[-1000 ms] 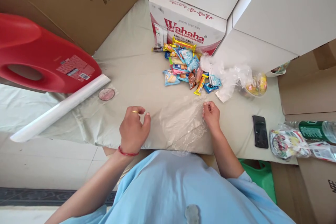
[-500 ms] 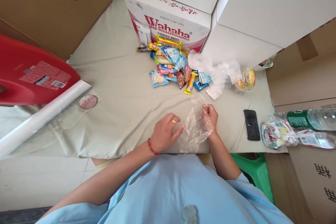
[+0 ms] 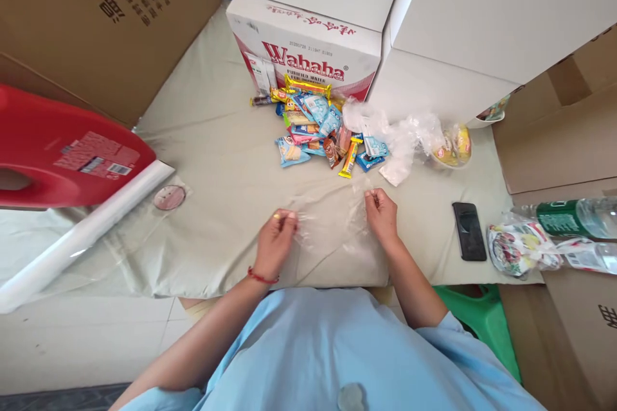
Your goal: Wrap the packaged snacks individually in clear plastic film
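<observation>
Between my two hands a clear plastic sheet (image 3: pixel 330 225) is stretched out low over the cloth-covered table (image 3: pixel 216 192). My left hand (image 3: pixel 277 241) is closed, its fingertips pinching the sheet's left edge. My right hand (image 3: pixel 382 213) pinches the opposite edge, also closed. Whether the sheet is a single layer or a bag, I cannot tell. Beyond the hands lies a heap of small wrapped snacks (image 3: pixel 311 122) in blue, yellow and pink packets. Crumpled clear plastic bags (image 3: pixel 405 138) lie to the right of the heap.
A Wahaba-style water carton marked Wahaha (image 3: pixel 308 45) stands behind the snacks. On the left are a red jug (image 3: pixel 72 154) and a roll of clear film (image 3: pixel 91 231). A phone (image 3: pixel 469 231), plastic bottles (image 3: pixel 578 218) and a bowl of yellow packets (image 3: pixel 453 148) sit at right.
My left hand, loose and apart from the plastic before, has moved left and closed on its edge. The crumpled plastic is now spread flat between both hands.
</observation>
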The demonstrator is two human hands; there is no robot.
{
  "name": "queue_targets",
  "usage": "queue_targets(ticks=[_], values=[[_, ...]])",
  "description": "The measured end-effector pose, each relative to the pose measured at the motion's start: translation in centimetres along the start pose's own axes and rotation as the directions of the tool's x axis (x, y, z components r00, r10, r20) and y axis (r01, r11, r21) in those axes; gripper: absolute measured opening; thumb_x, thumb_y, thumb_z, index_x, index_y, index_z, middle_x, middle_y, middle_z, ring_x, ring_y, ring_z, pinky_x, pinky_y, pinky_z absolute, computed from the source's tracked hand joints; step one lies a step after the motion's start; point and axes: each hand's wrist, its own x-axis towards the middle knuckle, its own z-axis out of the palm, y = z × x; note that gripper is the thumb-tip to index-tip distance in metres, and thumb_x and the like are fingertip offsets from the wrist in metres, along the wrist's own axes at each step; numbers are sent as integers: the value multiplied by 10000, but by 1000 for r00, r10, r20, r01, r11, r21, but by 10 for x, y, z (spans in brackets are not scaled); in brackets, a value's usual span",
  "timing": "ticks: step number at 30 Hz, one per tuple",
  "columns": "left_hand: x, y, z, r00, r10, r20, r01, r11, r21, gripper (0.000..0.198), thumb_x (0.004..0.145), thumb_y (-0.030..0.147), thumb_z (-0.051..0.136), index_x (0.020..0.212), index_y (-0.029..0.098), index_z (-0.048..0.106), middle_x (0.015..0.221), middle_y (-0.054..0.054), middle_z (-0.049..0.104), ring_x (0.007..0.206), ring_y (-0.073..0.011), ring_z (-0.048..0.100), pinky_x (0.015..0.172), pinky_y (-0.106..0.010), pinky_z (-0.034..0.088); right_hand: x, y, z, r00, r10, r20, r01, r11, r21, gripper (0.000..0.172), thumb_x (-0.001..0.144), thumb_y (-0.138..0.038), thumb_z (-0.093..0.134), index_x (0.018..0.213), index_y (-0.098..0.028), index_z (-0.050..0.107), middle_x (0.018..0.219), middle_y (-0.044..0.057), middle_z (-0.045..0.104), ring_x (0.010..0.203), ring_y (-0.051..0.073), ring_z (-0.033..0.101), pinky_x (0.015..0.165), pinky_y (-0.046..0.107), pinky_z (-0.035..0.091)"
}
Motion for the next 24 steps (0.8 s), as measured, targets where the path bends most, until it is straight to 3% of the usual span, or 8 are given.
queue_targets(ticks=[2, 5, 10, 13, 15, 17, 20, 24], values=[[4, -12, -23, 991, -93, -95, 95, 995, 16, 293, 957, 487, 525, 836, 228, 589, 715, -1, 656, 659, -163, 586, 673, -289, 478, 3, 2, 1, 999, -9, 31, 9, 1000, 3, 354, 963, -551, 546, 880, -219, 638, 703, -21, 615, 645, 161, 530, 655, 275, 423], [13, -19, -42, 980, -142, -142, 154, 985, 78, 266, 936, 476, 535, 860, 229, 597, 676, 5, 659, 576, -157, 568, 618, -284, 464, 3, -1, 9, 996, -51, 67, 53, 998, -25, 361, 969, -546, 543, 903, -214, 667, 747, 0, 664, 682, 171, 572, 696, 288, 445], [48, -12, -48, 992, 82, -100, -42, 935, 352, 296, 926, 480, 488, 885, 225, 633, 673, -7, 656, 650, -186, 610, 662, -290, 442, -1, -6, 15, 988, -153, 11, 152, 969, -194, 362, 1005, -503, 471, 972, -207, 678, 824, 45, 677, 724, 201, 596, 762, 342, 492], [70, -6, -42, 988, 153, -12, -133, 891, 435, 314, 928, 476, 465, 889, 227, 651, 661, -17, 658, 659, -201, 610, 670, -299, 423, -4, -12, 5, 945, -316, -84, 274, 907, -320, 373, 985, -481, 521, 1165, -189, 668, 1122, 148, 662, 993, 273, 622, 925, 433, 507], [80, -5, -36, 987, 160, 12, -148, 878, 455, 313, 929, 466, 457, 879, 230, 657, 651, -22, 656, 647, -209, 604, 659, -304, 409, -8, -19, -4, 904, -409, -127, 339, 865, -371, 391, 986, -469, 551, 1235, -187, 657, 1244, 189, 619, 1163, 315, 571, 1032, 487, 464], [85, -7, -30, 987, 162, 23, -153, 866, 475, 314, 931, 459, 452, 883, 233, 665, 668, -33, 672, 657, -219, 610, 657, -308, 397, -12, -27, -9, 903, -426, -57, 379, 851, -364, 330, 1025, -452, 515, 1160, -207, 690, 1159, 166, 659, 1141, 313, 574, 1043, 493, 446], [86, -10, -23, 987, 159, 22, -148, 852, 503, 321, 932, 455, 445, 894, 235, 675, 718, -53, 701, 689, -235, 624, 663, -314, 385, -17, -34, -6, 911, -358, 203, 405, 870, -281, 348, 1045, -490, 496, 1091, -228, 721, 1047, 119, 715, 1028, 285, 612, 979, 454, 467], [85, -7, -21, 991, 131, 14, -121, 866, 486, 305, 922, 442, 458, 873, 237, 678, 713, -56, 687, 680, -241, 601, 665, -321, 365, -20, -39, 8, 862, -262, 434, 352, 925, -141, 359, 961, -550, 641, 1111, -234, 726, 878, 56, 710, 878, 245, 626, 834, 385, 508]])
